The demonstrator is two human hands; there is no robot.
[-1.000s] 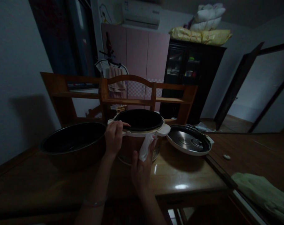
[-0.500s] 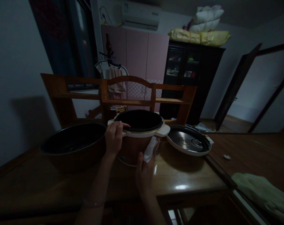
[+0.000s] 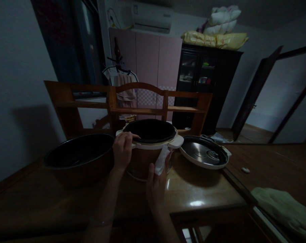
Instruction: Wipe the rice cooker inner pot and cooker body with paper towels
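A round cooker [image 3: 145, 158] with a white rim and a dark inside stands on the wooden table. My left hand [image 3: 122, 148] is closed on the left part of its rim, one finger reaching over the edge. Against the cooker's front right side, my right hand [image 3: 156, 182] holds a white cloth or tissue [image 3: 162, 160] between thumb and fingers. A large dark pot [image 3: 79, 168] stands to the left of the cooker. The cooker's lid [image 3: 203, 152] lies on the right with its metal inner side up.
Behind the cooker is a wooden shelf frame [image 3: 138, 110]. A second brown surface [image 3: 274, 158] on the right bears a small white object [image 3: 245, 170] and a pale green cloth [image 3: 284, 209]. The shiny tabletop [image 3: 185, 199] ends just in front of the cooker.
Both hands stay nearly in place; the white cloth has shifted very slightly against the cooker's side.
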